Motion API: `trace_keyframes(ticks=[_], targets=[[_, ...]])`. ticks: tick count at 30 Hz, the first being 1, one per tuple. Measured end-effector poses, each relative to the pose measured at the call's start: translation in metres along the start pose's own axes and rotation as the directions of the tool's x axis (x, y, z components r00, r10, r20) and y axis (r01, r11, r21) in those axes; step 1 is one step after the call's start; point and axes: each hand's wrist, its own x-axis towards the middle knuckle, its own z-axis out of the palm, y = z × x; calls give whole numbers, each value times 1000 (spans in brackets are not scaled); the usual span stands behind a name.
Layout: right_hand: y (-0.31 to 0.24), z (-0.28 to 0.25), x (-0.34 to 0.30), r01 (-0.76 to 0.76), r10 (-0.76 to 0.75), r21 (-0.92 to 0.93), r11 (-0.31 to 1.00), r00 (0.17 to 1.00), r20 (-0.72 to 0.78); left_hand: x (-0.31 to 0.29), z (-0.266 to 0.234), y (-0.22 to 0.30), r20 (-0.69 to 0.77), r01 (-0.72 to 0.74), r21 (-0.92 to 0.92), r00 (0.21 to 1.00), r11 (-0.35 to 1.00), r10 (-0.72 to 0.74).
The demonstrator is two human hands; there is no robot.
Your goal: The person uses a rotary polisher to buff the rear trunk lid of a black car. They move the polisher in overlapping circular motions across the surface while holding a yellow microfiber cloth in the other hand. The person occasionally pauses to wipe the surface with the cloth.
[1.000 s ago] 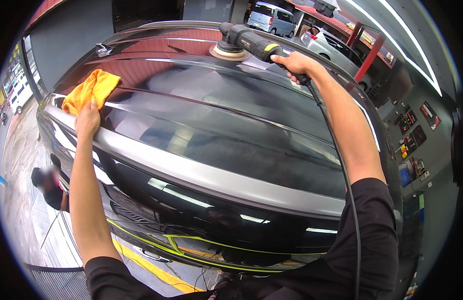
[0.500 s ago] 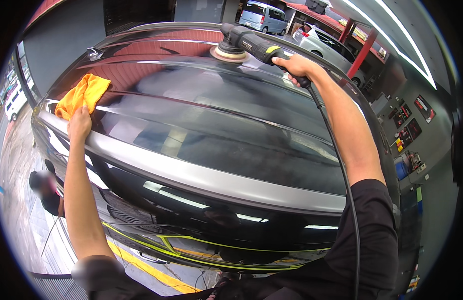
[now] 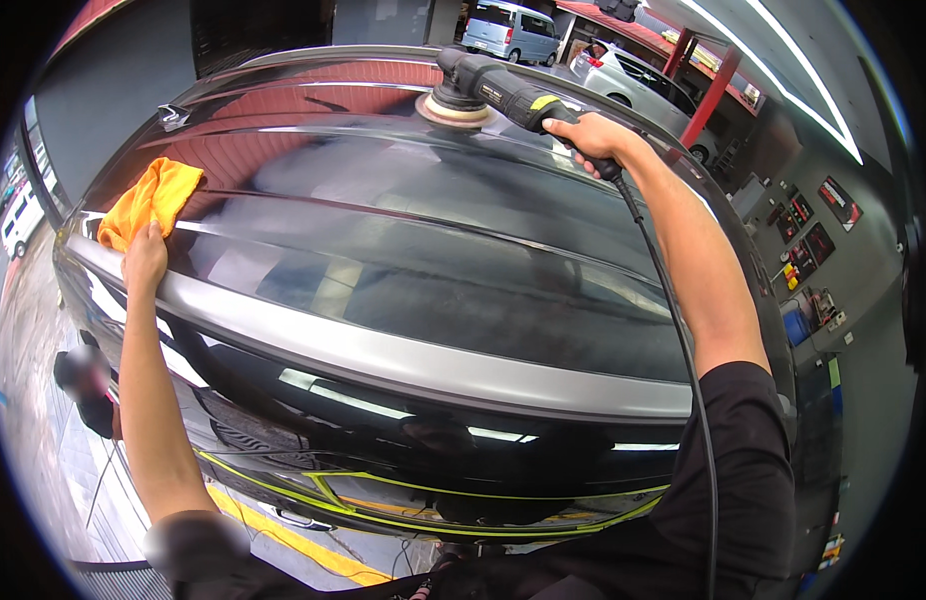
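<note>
1. While the right hand (image 3: 583, 138) reached far out over the glossy black car body (image 3: 413, 270), its grip was clenched around the handle of the polishing machine (image 3: 493, 88), seen from the head view. The round pad (image 3: 453, 108) sat flat on the paintwork at the far side of the panel, near the upper edge of the picture.
2. From the handle a black power cord (image 3: 683, 330) ran back along the right forearm toward the shoulder, hanging close to the paint.
3. On the near left corner of the panel the left hand (image 3: 143, 258) rested, fingers pressed onto the lower edge of an orange cloth (image 3: 153, 198) that lay bunched on the surface; whether the grip pinched the cloth or merely pinned it I could not tell.
4. Below the panel a silver trim strip (image 3: 403, 355) crossed the view, and parked cars (image 3: 508, 30) stood beyond in the workshop.
5. Judged from this, machine polishing of the far area was the step in hand, with the cloth kept ready for wiping.
6. A further pass would call for keeping the pad flat at full reach, and for holding the cord off the finished paint.
</note>
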Motion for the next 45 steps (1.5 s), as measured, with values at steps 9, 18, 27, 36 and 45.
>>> trace_keyframes(ticks=[9, 18, 27, 36, 45], targets=[[19, -9, -13, -27, 27, 26, 999, 1000, 0, 5, 2, -6, 9, 4, 0, 1000, 1000, -4], [42, -19, -15, -63, 63, 18, 998, 998, 2, 10, 7, -8, 11, -4, 5, 1000, 1000, 4], [55, -22, -24, -52, 53, 25, 998, 998, -41, 16, 11, -13, -6, -16, 10, 1000, 1000, 16], [71, -29, -29, -81, 83, 42, 996, 995, -53, 16, 12, -14, -3, -38, 0, 999, 999, 38], [89, -37, -36, -98, 100, 36, 995, 993, -59, 22, 13, -19, 15, -16, -7, 1000, 1000, 16]])
